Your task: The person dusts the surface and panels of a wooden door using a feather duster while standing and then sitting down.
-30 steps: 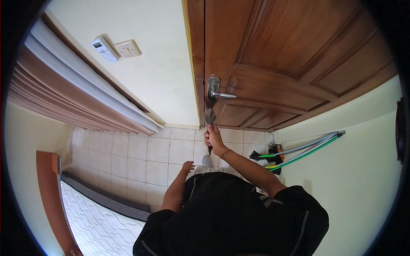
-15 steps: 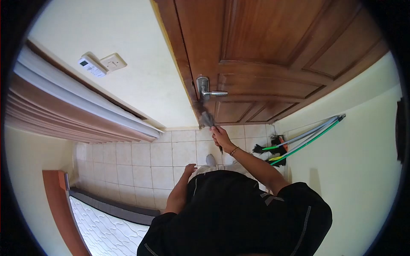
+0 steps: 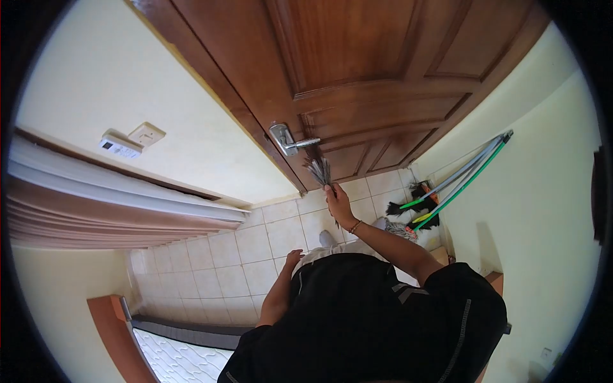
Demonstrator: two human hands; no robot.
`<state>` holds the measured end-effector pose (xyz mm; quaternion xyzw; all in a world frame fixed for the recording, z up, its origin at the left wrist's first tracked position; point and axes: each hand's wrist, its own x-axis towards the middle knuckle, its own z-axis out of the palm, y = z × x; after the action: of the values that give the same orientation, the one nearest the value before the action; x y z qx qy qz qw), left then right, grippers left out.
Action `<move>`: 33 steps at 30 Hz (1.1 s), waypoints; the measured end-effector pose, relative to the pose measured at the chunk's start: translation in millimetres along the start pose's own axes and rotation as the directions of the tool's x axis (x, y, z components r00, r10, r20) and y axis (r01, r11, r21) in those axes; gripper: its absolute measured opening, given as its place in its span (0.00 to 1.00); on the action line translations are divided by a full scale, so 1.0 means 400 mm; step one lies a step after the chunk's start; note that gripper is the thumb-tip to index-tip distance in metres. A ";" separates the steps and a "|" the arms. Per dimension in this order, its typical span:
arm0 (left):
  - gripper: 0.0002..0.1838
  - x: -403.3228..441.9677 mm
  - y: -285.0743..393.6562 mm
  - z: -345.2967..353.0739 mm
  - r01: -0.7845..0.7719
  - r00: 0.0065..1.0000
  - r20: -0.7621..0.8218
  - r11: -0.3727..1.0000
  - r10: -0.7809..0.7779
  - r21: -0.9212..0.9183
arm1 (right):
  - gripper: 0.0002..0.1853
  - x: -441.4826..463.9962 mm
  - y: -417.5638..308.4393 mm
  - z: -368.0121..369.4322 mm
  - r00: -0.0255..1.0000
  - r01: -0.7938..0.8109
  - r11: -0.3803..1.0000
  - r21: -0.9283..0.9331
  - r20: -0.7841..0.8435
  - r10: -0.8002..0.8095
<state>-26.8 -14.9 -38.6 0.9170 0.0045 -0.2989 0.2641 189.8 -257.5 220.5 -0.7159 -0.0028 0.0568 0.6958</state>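
My right hand [image 3: 340, 205] is closed around the handle of a feather duster [image 3: 318, 170] with grey-brown feathers. The feathers fan out just below the silver door handle [image 3: 292, 140], close to the face of the brown wooden door [image 3: 357, 57]. Whether they touch the wood I cannot tell. Down by my left thigh hangs my left hand [image 3: 294, 258], holding nothing, its fingers loosely apart and partly in view.
Several brooms and a mop with green and grey poles [image 3: 476, 175] lean in the right corner. On the left are a pinkish curtain [image 3: 115, 214], a light switch [image 3: 147, 134] and a white remote [image 3: 120, 146]. A mattress [image 3: 182, 351] lies behind at lower left.
The view has turned, so the door appears tilted and shifted left. The duster, blurred before, now shows sharply with its feathers spread. My right hand still grips it.
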 end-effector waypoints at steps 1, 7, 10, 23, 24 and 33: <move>0.25 0.000 -0.001 -0.001 -0.004 1.000 0.011 1.000 0.004 -0.002 | 0.14 0.000 0.006 -0.004 1.000 0.024 0.999 -0.043 -0.018 -0.025; 0.22 0.010 0.001 -0.019 -0.029 0.999 0.020 1.000 0.029 -0.011 | 0.16 -0.017 -0.072 -0.013 0.985 0.044 0.989 -0.145 -0.158 -0.067; 0.21 0.001 0.002 -0.037 -0.172 0.985 0.031 0.981 0.169 0.093 | 0.16 -0.002 -0.030 -0.019 0.976 0.024 0.990 -0.136 -0.209 -0.052; 0.18 0.041 0.031 -0.063 0.043 0.996 0.091 0.907 -0.005 -0.419 | 0.16 0.032 0.019 -0.142 0.968 -0.048 0.998 -0.038 -0.247 0.037; 0.19 0.050 0.042 -0.064 0.047 0.996 0.091 0.930 -0.015 -0.365 | 0.16 0.033 0.006 -0.153 0.968 -0.080 0.993 0.089 -0.229 0.099; 0.22 0.116 0.122 -0.098 -0.038 0.986 0.150 0.983 0.066 -0.180 | 0.18 0.067 -0.024 -0.284 0.954 -0.133 0.953 0.272 -0.226 0.197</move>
<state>40.7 -44.7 -13.9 0.8636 -0.0136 -0.3609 0.3518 226.9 -368.1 230.9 -0.6199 0.1526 0.0243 0.7693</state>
